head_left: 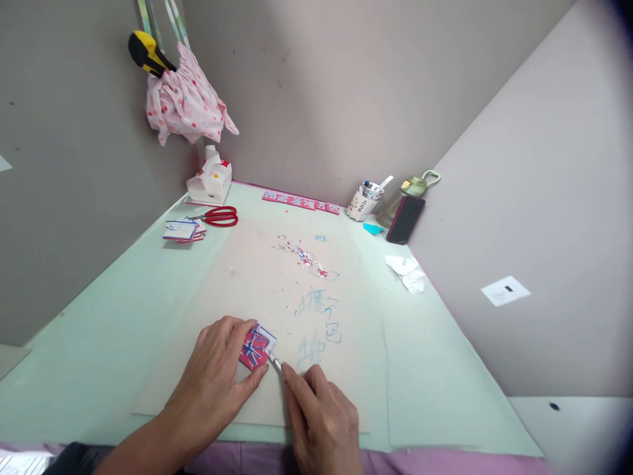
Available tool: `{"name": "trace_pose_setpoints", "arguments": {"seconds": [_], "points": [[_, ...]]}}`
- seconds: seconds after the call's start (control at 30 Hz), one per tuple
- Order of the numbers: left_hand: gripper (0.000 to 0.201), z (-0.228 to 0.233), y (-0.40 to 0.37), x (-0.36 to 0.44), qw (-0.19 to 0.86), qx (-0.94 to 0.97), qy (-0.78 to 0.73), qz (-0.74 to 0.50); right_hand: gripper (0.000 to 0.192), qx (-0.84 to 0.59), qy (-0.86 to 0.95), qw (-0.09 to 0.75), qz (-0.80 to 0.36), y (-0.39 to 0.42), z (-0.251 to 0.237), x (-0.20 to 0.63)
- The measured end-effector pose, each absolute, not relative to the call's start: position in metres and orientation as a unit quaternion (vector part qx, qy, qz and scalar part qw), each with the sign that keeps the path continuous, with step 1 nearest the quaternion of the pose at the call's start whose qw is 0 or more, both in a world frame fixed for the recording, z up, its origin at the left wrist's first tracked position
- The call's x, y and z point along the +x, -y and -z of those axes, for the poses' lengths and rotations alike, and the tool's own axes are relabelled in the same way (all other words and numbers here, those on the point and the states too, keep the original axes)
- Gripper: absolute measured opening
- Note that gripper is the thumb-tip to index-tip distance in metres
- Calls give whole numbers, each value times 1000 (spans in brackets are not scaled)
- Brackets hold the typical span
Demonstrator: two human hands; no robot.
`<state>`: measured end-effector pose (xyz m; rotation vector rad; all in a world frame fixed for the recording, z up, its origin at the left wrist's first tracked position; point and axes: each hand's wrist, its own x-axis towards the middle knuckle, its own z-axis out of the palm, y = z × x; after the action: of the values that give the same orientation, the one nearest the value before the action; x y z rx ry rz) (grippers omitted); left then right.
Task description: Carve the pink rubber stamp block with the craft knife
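My left hand (217,369) pinches a small red square card (253,351) down on the pale board. A character outlined in blue and white marks the card, and its upper right part shows white. In my right hand (321,415) is a slim silver craft knife (275,362), gripped like a pen, its tip at the card's right side. Most of the knife's handle is hidden by my fingers. Red, white and blue scraps (306,256) are strewn further up the board, and blue handwritten characters (311,349) show to the right of the card.
Red-handled scissors (221,216) lie beside stacked square cards (182,229) at the left. Along the back are a tissue pack (210,181), a row of red character cards (301,200) and a pen cup (364,200). A phone (406,220) leans on a green bottle (390,210) near crumpled tissue (406,272).
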<state>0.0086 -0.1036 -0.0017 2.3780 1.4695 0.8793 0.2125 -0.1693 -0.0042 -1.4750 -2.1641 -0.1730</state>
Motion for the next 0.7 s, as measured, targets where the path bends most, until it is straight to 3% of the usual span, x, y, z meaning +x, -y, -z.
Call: {"name": "trace_pose_setpoints", "arguments": {"seconds": [0.17, 0.7], "points": [[56, 1, 104, 9, 93, 807, -504, -294, 33, -548, 796, 250, 60, 169, 3, 211], [68, 3, 103, 9, 91, 805, -506, -296, 34, -561, 782, 264, 61, 164, -4, 204]]}}
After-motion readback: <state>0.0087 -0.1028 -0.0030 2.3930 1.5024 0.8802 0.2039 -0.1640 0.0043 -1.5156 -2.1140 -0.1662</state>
